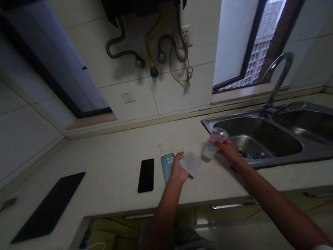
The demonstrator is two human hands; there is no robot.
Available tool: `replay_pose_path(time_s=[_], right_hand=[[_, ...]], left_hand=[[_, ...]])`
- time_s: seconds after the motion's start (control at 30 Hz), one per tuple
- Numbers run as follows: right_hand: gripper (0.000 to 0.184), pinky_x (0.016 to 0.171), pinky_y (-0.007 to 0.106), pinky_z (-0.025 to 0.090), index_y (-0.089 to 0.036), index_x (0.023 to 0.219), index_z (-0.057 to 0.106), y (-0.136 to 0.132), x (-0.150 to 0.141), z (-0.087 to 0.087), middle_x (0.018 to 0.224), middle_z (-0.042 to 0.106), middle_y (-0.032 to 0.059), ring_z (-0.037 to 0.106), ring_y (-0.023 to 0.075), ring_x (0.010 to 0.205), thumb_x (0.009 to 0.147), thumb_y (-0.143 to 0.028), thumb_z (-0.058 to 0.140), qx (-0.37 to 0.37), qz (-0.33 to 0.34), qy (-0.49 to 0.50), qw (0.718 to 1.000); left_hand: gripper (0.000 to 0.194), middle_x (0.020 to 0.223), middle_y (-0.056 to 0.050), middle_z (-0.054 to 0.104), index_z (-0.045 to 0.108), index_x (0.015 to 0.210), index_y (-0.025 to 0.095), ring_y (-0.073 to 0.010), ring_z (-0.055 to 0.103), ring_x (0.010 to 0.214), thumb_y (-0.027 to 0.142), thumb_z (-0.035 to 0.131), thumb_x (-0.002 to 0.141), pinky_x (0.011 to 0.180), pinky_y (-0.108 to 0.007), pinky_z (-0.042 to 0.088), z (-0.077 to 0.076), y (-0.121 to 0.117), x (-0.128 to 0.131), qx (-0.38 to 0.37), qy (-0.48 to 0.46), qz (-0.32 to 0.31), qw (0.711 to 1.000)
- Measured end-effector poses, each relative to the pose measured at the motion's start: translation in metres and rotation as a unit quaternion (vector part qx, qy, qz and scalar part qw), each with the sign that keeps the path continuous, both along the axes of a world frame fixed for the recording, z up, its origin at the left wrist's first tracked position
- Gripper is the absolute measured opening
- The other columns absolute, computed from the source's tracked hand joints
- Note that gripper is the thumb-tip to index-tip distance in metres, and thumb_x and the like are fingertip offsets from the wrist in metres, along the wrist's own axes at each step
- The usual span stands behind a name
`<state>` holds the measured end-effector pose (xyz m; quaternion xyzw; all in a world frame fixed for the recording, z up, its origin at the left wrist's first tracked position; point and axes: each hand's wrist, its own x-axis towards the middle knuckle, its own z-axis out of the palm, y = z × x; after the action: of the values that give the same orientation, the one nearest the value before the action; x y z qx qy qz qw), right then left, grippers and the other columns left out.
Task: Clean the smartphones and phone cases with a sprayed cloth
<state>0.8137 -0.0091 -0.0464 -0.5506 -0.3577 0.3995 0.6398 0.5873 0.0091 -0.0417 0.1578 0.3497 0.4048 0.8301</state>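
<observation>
My left hand (179,169) is closed on the edge of a pale, greyish-white flat piece, perhaps a wipe or a thin sheet (191,164), held just above the counter. My right hand (227,150) pinches a clear plastic bag with a red strip (218,135) near the sink's left edge. Something whitish shows in the bag's lower part, too blurred to name. Partly behind my left hand lies a blue-green phone case (167,166) with camera cutouts at its top. Beside it, to the left, a black smartphone (146,175) lies flat with its screen dark.
A steel double sink (261,162) with a curved tap (280,78) is set into the counter (113,153) on the right. A dark flat panel (49,207) lies at the left. Pipes (154,43) and sockets (127,97) are on the wall between two windows.
</observation>
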Motion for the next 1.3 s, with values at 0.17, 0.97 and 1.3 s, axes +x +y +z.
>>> replay_pose_path(time_s=[0.17,0.97,1.3], right_hand=[[0.056,0.073,0.040,0.059,-0.024,0.104,0.066,0.022,-0.012,0.024,0.092,0.077,0.0044,0.074,0.0258,0.082,0.058,-0.048,0.088,0.072,0.046,0.114,0.990],[0.049,0.080,0.044,0.060,-0.025,0.097,0.067,0.031,-0.058,0.004,0.099,0.077,0.0069,0.073,0.0288,0.093,0.064,-0.055,0.085,0.098,0.079,0.093,0.988],[0.046,0.092,0.045,0.055,-0.023,0.102,0.074,0.014,-0.081,0.001,0.110,0.076,0.0105,0.070,0.0272,0.099,0.068,-0.052,0.083,0.112,0.080,0.025,0.990]], left_hand=[[0.019,0.064,0.000,0.061,0.063,0.069,0.018,-0.0153,0.058,0.060,0.030,0.073,0.058,0.055,-0.025,0.043,-0.011,0.002,0.010,0.145,0.199,-0.013,0.969],[0.080,0.090,-0.011,0.074,0.070,0.092,0.016,-0.0217,0.067,0.085,0.090,0.054,0.065,0.080,-0.030,0.048,-0.015,0.010,0.042,0.259,0.198,0.028,0.945],[0.076,0.079,-0.009,0.070,0.067,0.088,0.015,-0.0222,0.068,0.079,0.087,0.049,0.070,0.065,-0.028,0.048,-0.039,0.024,0.043,0.157,0.251,0.124,0.947]])
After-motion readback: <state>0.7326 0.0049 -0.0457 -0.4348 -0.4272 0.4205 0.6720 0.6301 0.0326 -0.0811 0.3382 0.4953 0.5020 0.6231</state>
